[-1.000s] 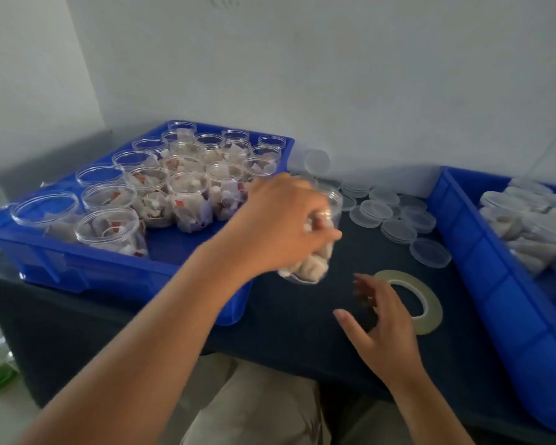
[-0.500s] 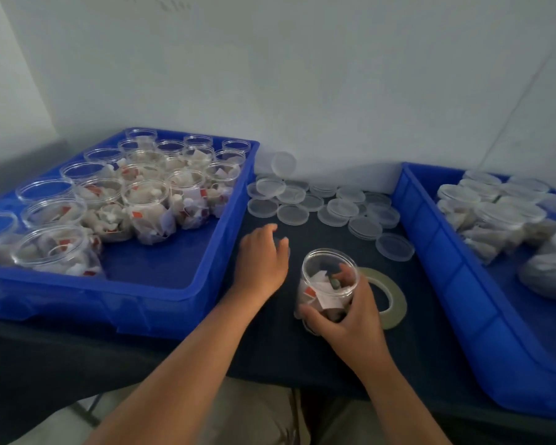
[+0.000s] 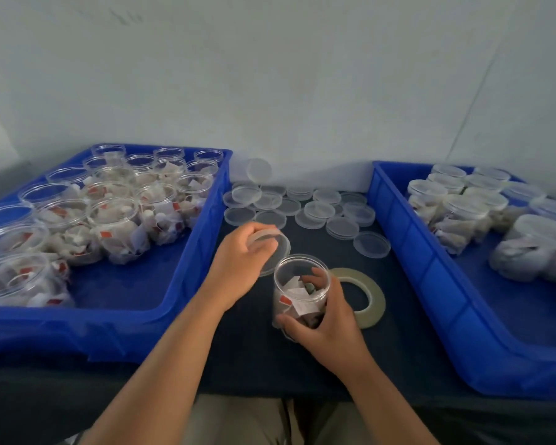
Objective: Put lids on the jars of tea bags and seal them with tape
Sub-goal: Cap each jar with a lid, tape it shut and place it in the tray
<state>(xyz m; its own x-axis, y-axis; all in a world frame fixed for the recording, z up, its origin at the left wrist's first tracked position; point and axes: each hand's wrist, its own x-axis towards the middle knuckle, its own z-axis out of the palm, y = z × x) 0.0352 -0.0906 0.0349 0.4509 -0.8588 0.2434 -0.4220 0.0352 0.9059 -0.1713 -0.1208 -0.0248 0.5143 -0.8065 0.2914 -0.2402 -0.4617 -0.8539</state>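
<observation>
A clear open jar of tea bags (image 3: 297, 285) stands on the dark table between the two trays. My right hand (image 3: 329, 326) grips it from the right side, fingers curled round its wall. My left hand (image 3: 239, 268) holds a clear round lid (image 3: 275, 248) tilted just above and left of the jar's mouth. A roll of pale tape (image 3: 361, 297) lies flat on the table right of the jar, partly behind my right hand.
A blue tray (image 3: 203, 252) on the left holds several open jars of tea bags. A blue tray (image 3: 424, 268) on the right holds several lidded jars. Several loose lids (image 3: 318, 210) lie at the back by the wall.
My left hand picked up a lid from the back pile and brought it near the jar's mouth. My right hand keeps holding the jar in the same spot.
</observation>
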